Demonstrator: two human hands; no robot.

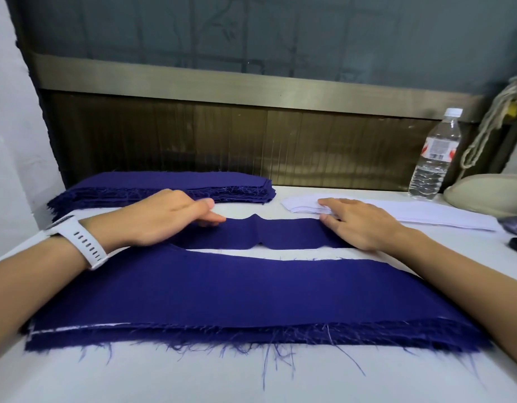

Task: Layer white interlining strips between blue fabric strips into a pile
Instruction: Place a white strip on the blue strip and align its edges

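A layered pile [245, 295] of blue strips with white interlining edges showing lies nearest me on the table. Behind it lies a single blue strip [263, 234], humped in the middle. My left hand [164, 216] holds its left end, fingers curled at the edge. My right hand [359, 225] lies flat on its right end, with the fingers reaching onto the stack of white interlining strips [411, 213] at the right. A stack of blue fabric strips [164, 187] sits at the back left.
A water bottle [434, 158] stands at the back right beside a beige rounded object [484, 193] and a hanging cord [490, 123]. A dark object [516, 225] lies at the right edge. A dark panelled wall [251, 135] backs the white table [193, 379].
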